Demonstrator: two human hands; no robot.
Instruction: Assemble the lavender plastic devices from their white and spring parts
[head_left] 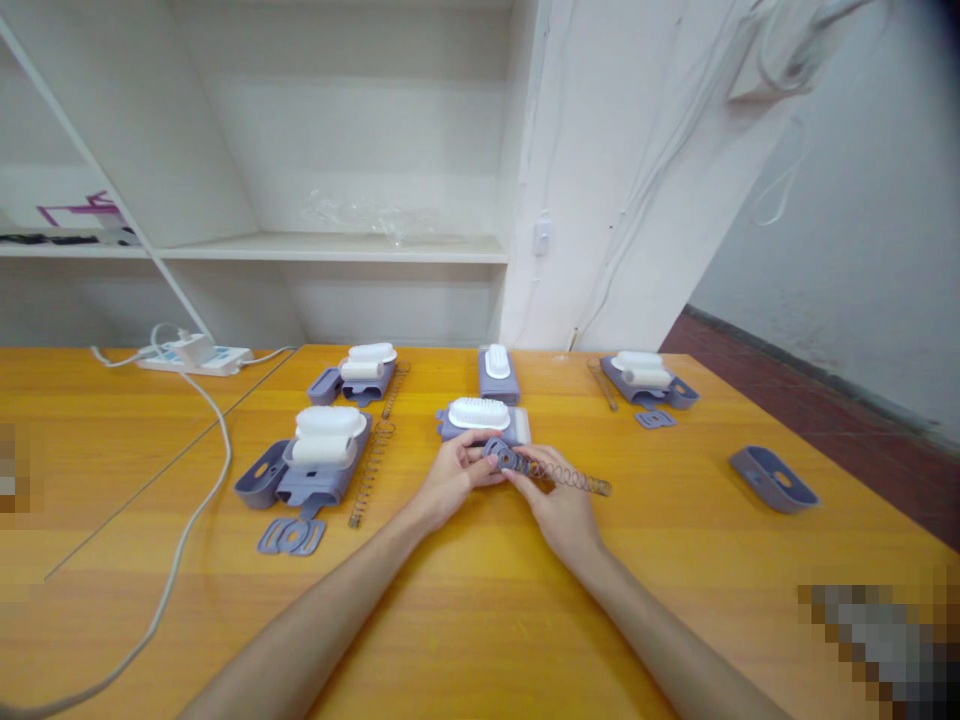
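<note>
My left hand is closed on a flat grey-purple plastic plate with cut-outs. A long metal coil spring is held by my right hand, its near end against the plate and its free end pointing right. Whether spring and plate are joined I cannot tell. Just behind my hands lies a grey-purple plastic housing with a white bristled brush head on top. Off to the right, a grey-purple oval cap with a hole rests alone on the table.
Left, a housing set sits by another spring and a flat plate. More sets stand at the back left and back right, with a housing between. A white cable runs from a power strip.
</note>
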